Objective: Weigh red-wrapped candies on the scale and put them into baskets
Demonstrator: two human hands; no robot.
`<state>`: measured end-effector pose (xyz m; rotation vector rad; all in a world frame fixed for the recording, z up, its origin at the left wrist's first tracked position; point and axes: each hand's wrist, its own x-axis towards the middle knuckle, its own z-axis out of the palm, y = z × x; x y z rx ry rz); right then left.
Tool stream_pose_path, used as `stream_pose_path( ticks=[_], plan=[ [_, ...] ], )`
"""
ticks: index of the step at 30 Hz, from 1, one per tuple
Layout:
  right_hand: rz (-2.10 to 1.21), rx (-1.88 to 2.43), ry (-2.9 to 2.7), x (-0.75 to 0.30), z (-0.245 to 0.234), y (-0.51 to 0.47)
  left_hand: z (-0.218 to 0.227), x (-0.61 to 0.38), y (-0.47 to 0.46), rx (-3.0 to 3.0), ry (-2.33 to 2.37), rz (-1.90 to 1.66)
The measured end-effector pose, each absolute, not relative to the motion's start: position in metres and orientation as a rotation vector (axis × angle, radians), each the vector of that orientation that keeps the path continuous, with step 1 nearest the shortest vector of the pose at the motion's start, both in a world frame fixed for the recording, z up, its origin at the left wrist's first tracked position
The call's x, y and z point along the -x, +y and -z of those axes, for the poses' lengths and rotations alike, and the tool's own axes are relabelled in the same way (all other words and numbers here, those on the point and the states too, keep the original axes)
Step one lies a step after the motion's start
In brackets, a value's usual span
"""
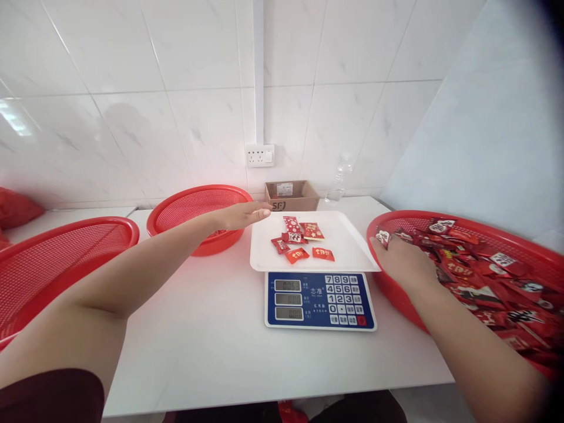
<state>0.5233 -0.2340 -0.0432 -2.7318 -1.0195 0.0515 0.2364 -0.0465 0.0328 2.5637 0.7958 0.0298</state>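
Several small red candy packets (324, 254) lie spread on the white tray (348, 249) of a digital scale (319, 301). The tray's left back corner is closest to my left hand (247, 215), which is stretched out flat with nothing in it. At the near left edge of a red basket full of packets (458, 267), my right hand (403, 261) pinches a red and white candy packet (383, 237). The palm of that hand is turned away from view. The top line of the scale's display is lit with dim digits.
A red mesh basket (198, 189) stands behind my left forearm, and a larger red basket (127, 226) is at the far left. By the wall are a cardboard box (304, 203) and a clear plastic bottle (338, 182). A wall socket (259, 155) sits above the box.
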Motion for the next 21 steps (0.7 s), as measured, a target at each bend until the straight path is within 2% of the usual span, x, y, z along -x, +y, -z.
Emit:
stream_pose_path(
  ticks=[21],
  plan=[
    [-0.013, 2.759, -1.016, -0.524, 0.044, -0.234, -0.016, -0.261, -0.05, -2.594, 0.612, 0.042]
  ],
)
